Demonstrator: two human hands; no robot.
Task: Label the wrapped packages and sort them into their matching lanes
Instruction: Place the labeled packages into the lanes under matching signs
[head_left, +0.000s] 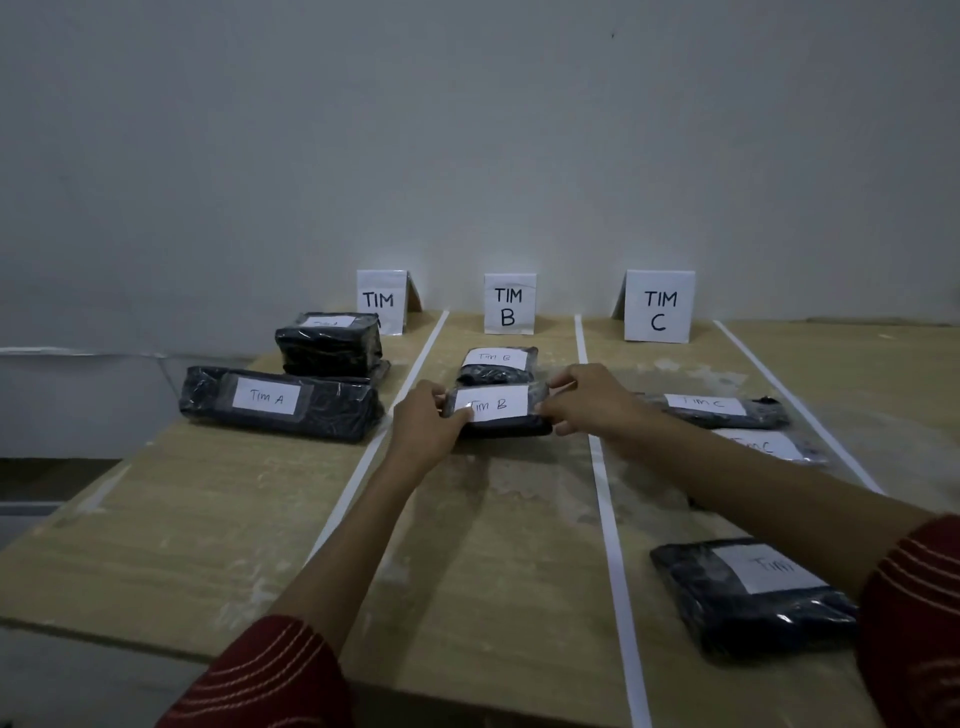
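A dark wrapped package labelled TIM B (501, 410) lies in the middle lane. My left hand (423, 423) grips its left end and my right hand (584, 397) grips its right end. Just behind it sits another TIM B package (498, 365), below the TIM B sign (509, 304). The left lane, under the TIM A sign (382, 299), holds a long TIM A package (280, 402) and a stacked one (328, 343). In the right lane, under the TIM C sign (658, 306), lie two TIM C packages (717, 410) (769, 446) and a nearer labelled package (753, 592), partly hidden by my right arm.
White tape strips (605, 499) mark the lanes on the wooden table (218, 519). A pale wall stands right behind the signs. The table's left edge drops off near the TIM A packages, and its front edge is close to me.
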